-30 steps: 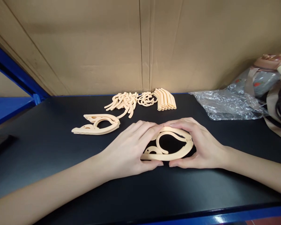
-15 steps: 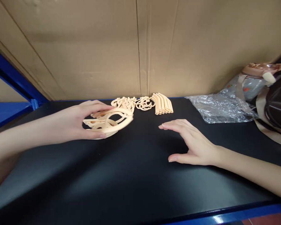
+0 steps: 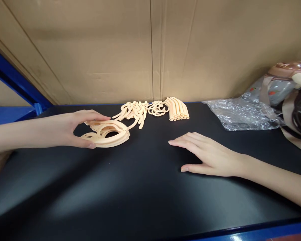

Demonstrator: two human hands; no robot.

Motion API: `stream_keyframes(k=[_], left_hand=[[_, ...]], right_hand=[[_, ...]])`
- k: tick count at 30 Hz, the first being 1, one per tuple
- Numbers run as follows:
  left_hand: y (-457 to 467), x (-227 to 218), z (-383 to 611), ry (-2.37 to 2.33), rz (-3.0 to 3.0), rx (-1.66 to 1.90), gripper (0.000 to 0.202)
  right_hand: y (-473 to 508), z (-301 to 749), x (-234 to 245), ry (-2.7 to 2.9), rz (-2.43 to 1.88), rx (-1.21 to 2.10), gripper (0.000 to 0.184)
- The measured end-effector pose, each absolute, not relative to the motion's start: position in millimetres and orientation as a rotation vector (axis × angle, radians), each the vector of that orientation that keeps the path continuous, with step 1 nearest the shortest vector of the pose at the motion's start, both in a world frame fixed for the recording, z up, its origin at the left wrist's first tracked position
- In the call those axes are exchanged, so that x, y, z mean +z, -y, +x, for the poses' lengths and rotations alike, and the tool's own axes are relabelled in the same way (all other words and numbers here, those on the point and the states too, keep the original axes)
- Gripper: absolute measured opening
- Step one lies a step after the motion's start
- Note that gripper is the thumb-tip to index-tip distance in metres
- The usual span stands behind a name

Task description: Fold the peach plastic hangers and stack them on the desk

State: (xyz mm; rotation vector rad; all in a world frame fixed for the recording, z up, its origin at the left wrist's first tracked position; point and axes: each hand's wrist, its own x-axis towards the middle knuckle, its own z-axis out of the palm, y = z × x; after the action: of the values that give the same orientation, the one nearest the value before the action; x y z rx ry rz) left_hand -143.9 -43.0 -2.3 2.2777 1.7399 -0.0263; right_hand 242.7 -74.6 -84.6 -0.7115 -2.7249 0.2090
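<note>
My left hand (image 3: 76, 129) curls around the left end of a stack of peach plastic swan-shaped pieces (image 3: 107, 134) lying on the black table top (image 3: 140, 187), thumb below and fingers on top. My right hand (image 3: 205, 154) rests on the table at centre right, fingers stretched out and flat, holding nothing. Behind the stack lies a loose heap of small peach parts (image 3: 134, 112) and a neat row of curved peach strips (image 3: 178, 108).
A cardboard wall (image 3: 150, 50) closes the back. A crumpled clear plastic bag (image 3: 240, 113) and a wrapped item lie at the right. A blue shelf frame (image 3: 12, 83) runs along the left, a blue edge along the front.
Both hands held one swan piece at the centre. My left hand carried it left and set it on the stack. My right hand let go and now lies flat.
</note>
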Motion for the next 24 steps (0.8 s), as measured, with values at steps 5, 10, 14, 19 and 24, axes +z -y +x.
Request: stream_keyframes(k=[5, 10, 14, 19, 24], left_hand=[[47.9, -6.0, -140.3, -1.678, 2.35, 0.057, 0.065], [47.0, -7.0, -140.0, -1.687, 2.324, 0.032, 0.068], [46.7, -10.9, -138.0, -1.674, 2.354, 0.065, 0.066], [50.4, -13.6, -133.4, -1.709, 2.365, 0.157, 0.07], [46.2, -14.4, -141.5, -1.721, 2.342, 0.024, 0.072]], right_hand=[[74.9, 242.9, -83.8, 2.727, -0.714, 0.209, 0.06], [75.0, 243.3, -84.1, 2.729, -0.713, 0.207, 0.06], [75.0, 243.1, -84.1, 2.734, -0.715, 0.202, 0.06], [74.9, 243.4, -83.7, 2.744, -0.718, 0.204, 0.06], [74.5, 243.6, -84.1, 2.74, -0.714, 0.201, 0.059]])
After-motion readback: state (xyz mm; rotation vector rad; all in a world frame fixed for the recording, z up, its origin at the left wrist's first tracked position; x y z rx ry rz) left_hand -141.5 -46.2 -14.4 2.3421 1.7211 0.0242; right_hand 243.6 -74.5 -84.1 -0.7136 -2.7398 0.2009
